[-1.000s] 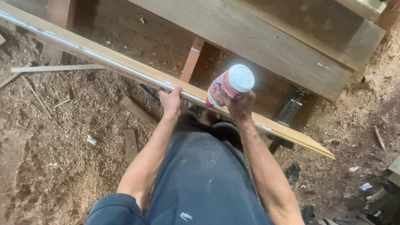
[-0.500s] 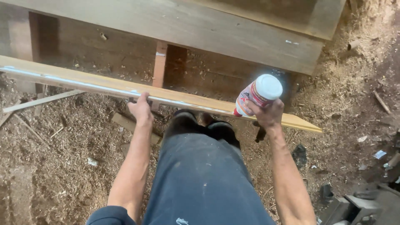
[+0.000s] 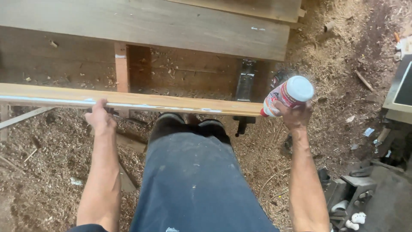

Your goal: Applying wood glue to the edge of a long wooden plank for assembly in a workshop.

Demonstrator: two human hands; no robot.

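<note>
Fingers of the right hand [image 3: 295, 115] are closed around a glue bottle [image 3: 286, 94], a white and red plastic bottle with a white round bottom. It is held tilted, bottom up toward the camera, and its lower tip is at the right end of a long wooden board [image 3: 141, 99]. Fingers of the left hand [image 3: 100, 117] are curled on the near edge of this board, further to the left, and hold it there. On the near edge of the board runs a thin whitish line [image 3: 56, 100], from the left side of the picture almost to the bottle.

Below the board, between both arms, are the person's legs in dusty blue trousers [image 3: 193, 180] and the dark shoes [image 3: 189, 124] just under the board. Behind the board lie wide grey planks [image 3: 171, 25] with a reddish wooden post [image 3: 121, 68] under them. Sawdust and wood chips cover the floor [image 3: 47, 159] all around. At the right edge stands part of a dark framed panel [image 3: 401, 90], and in the lower right corner are some dark tools and small white parts [image 3: 354, 202]; what these are I cannot tell.
</note>
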